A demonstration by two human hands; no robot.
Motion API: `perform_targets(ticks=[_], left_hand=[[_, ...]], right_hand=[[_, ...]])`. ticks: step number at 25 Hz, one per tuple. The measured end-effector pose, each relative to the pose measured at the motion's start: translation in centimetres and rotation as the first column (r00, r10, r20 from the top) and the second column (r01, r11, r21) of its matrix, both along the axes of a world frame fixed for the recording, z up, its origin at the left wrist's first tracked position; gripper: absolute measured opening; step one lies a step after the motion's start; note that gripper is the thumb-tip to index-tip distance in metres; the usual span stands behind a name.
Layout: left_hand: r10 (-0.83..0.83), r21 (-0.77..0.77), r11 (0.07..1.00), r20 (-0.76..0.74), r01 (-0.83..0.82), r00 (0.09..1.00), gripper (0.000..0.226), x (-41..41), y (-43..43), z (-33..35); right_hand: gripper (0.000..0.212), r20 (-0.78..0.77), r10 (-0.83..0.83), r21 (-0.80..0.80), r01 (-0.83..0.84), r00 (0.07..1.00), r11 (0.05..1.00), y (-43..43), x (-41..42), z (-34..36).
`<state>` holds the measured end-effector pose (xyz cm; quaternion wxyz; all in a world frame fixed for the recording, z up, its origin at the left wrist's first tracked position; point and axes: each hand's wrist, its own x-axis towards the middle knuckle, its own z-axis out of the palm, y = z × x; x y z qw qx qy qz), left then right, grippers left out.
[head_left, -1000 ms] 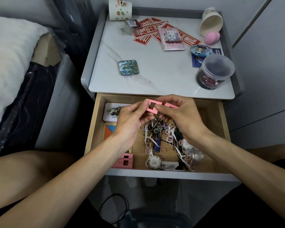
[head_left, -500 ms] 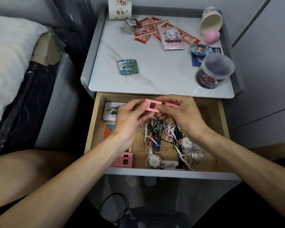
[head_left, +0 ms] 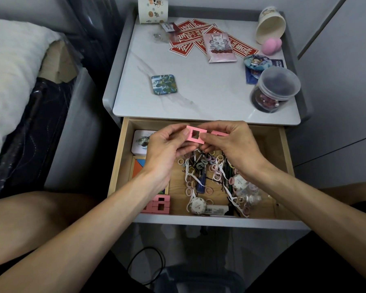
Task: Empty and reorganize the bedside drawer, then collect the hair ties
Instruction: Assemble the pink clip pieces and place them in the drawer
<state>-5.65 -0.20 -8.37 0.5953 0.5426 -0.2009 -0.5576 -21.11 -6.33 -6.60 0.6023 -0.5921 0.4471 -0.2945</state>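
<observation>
The wooden bedside drawer (head_left: 123,157) is pulled open below the nightstand top. Above its back half my left hand (head_left: 165,149) and my right hand (head_left: 230,144) both pinch a pink square frame piece (head_left: 195,135) with a square hole; a second pink piece (head_left: 219,133) shows behind my right fingers. Under my hands lies a heap of several small pastel hair ties (head_left: 211,166), mixed with black hairpins and white strips. More pink frame pieces (head_left: 160,205) are stacked at the drawer's front left.
The drawer also holds a white picture tin (head_left: 141,142), a coloured tangram board (head_left: 138,169), a round white case (head_left: 197,206) and a clear bag. The marble top (head_left: 209,92) carries a lidded clear jar (head_left: 274,89), a green coaster (head_left: 164,84), red cards, two cups and a pink sponge.
Almost nothing differs: both hands keep their pinch on the pink frame piece above the drawer, with only slight finger shifts.
</observation>
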Motion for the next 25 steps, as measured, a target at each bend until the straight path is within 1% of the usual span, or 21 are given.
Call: perform_targets(ticks=[4,12,17,20,22,25], left_hand=[[-0.012,-0.004,1.0,0.026,0.012,1.0,0.018,0.1,0.1,0.6],[-0.016,0.04,0.999,0.049,0.014,0.999,0.015,0.4,0.1,1.2],[-0.029,0.057,0.998,0.073,0.024,0.997,0.02,0.4,0.1,1.4],[-0.025,0.059,0.998,0.089,0.02,0.996,0.015,0.5,0.1,1.5],[-0.02,0.059,0.998,0.088,0.015,0.996,0.013,0.6,0.1,1.5],[-0.008,0.067,0.998,0.092,0.002,0.996,0.013,1.0,0.0,1.6]], right_hand=[[0.02,0.005,0.004,-0.009,-0.004,1.0,1.0,0.0,0.0,0.1],[0.019,0.004,0.021,-0.005,-0.021,1.0,1.0,0.1,-0.1,0.1],[0.019,-0.007,0.033,-0.034,-0.033,0.999,0.999,0.1,-0.1,0.0],[0.021,-0.013,0.055,-0.04,-0.055,0.998,0.998,0.3,-0.1,0.1],[0.021,-0.037,0.042,-0.053,-0.044,0.998,0.998,0.5,0.0,0.2],[0.022,-0.148,-0.041,-0.112,0.024,0.988,0.993,0.5,0.0,0.6]])
